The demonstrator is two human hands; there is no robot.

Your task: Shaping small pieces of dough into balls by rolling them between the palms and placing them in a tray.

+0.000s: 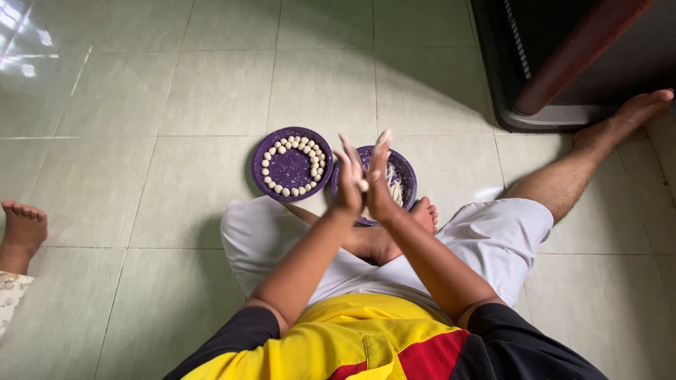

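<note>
Another person's bare foot [22, 229] rests on the green tiled floor [176, 91].

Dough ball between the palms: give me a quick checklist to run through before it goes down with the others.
1. Dough ball pressed between left hand and right hand: ok.
2. Ball's roundness: cannot tell, palms hide most of it.
3. Left purple plate has room: ok; small dough balls ring the rim, the centre is bare.
4. Right purple plate holds more dough: cannot tell how much; hands cover most of it.
5. Both plates flat on the tiled floor, in front of the crossed legs: ok.
6. Another person's foot at far left, apart from the plates: ok.
</note>
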